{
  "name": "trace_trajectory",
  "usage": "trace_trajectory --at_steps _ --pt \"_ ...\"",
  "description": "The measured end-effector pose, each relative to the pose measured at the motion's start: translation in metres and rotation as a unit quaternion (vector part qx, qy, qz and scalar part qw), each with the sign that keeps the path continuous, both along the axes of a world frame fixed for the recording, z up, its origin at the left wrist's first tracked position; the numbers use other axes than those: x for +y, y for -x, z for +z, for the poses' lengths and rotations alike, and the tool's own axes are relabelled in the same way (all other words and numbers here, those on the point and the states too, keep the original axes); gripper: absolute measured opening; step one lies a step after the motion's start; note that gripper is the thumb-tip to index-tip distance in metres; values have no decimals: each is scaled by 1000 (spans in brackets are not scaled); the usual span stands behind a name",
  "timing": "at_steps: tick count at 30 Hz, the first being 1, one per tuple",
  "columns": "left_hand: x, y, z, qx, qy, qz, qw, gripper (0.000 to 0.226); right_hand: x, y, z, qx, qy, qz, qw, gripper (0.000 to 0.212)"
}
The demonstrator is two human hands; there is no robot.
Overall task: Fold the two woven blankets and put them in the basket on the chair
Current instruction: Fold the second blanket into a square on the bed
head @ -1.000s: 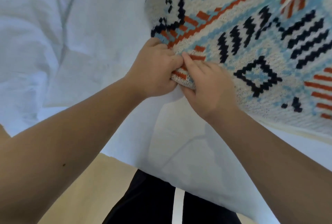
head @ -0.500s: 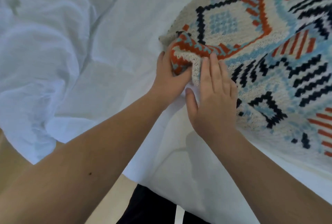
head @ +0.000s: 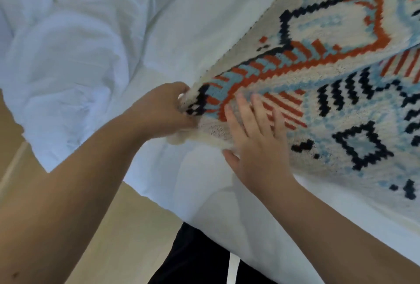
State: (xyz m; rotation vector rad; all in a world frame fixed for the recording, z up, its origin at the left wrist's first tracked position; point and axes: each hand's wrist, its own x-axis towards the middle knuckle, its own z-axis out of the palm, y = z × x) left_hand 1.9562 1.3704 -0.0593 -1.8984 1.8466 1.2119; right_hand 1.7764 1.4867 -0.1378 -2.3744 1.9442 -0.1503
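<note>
white bedsheet (head: 95,40) under woven blanket (head: 341,83) | tan floor (head: 127,226)

My bed (head: 204,192) is covered by a white sheet, smooth near its edge in front of me. A rumpled white duvet (head: 68,56) lies heaped on it to my left, hanging over the side. The woven blanket (head: 341,101), cream with orange, navy and light blue patterns, lies spread on the sheet to my right, one corner folded over itself
</note>
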Motion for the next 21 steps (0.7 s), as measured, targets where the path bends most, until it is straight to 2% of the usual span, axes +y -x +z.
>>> trace_trajectory --at_steps 1,3,4,6,7,9,11,13,14,16,18,19,21 --pt "0 -9 -5 -17 4 -7 1000 33 3 -7 -7 2 -40 14 999 87" --pt "4 -22 -19 21 -22 37 999 29 5 -16 -14 0 -108 14 994 81" --pt "8 -26 -25 54 -35 77 995 26 5 -19 -16 -8 -122 9 992 77" --pt "15 -30 -33 90 -3 140 986 25 2 -24 -15 -34 -122 4 992 70" --pt "17 -32 -36 66 36 136 988 30 0 -27 -13 -46 -111 6 993 65" --pt "22 -36 -37 -98 113 34 988 47 -3 -33 -10 -63 -88 15 994 57" --pt "25 -40 -34 -254 169 -48 951 63 -8 -39 -8 -70 -89 20 993 54" --pt "27 -46 -37 -320 191 -89 924 68 -11 -45 -9 -71 -102 18 992 54" --pt "29 -50 -44 -324 214 -103 916 65 -11 -46 -10 -67 -114 18 991 56" --pt "39 -51 -54 -261 303 -109 910 66 -10 -48 -11 -56 -140 24 988 61" --pt "53 -43 -64 -130 371 -165 905 69 -8 -48 -12 -59 -154 27 986 63" --pt "59 -34 -70 -75 373 -219 898 67 -7 -46 -13 -62 -156 23 986 63" --pt "66 -19 -81 -19 338 -318 886 64 -1 -39 -12 -52 -159 4 986 62"
